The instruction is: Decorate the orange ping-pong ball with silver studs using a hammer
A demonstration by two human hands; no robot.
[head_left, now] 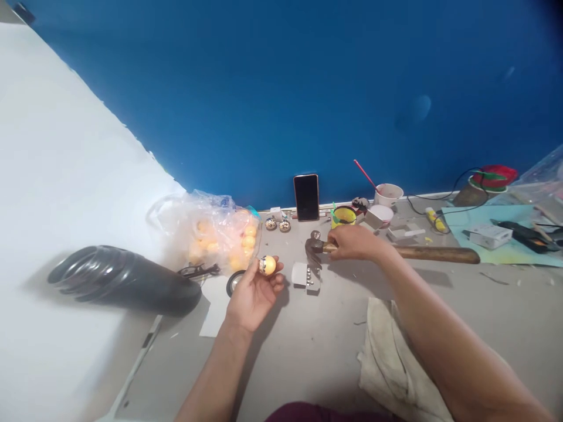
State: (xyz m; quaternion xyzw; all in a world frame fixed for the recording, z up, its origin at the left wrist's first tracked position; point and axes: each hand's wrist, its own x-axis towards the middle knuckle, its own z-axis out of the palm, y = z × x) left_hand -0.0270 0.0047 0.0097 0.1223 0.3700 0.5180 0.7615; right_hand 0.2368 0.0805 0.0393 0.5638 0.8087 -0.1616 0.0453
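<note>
My left hand [255,290] is palm up with its fingers curled round a small orange ball [268,265] that has a shiny metal cap on one end. My right hand [354,242] is closed on the wooden handle of a hammer [435,254], close to its metal head [313,246]. The hammer head hangs just above a small white block [307,275] studded with metal pins. Both hands are over a grey floor [321,346] in front of a blue wall.
A clear bag of orange balls [220,234] and a black ribbed tube [123,278] lie to the left. A phone [307,197] leans on the wall, with two metal caps [278,224], cups [387,193], glue [435,220], a cloth [396,363] and tools on a teal sheet [505,234] around.
</note>
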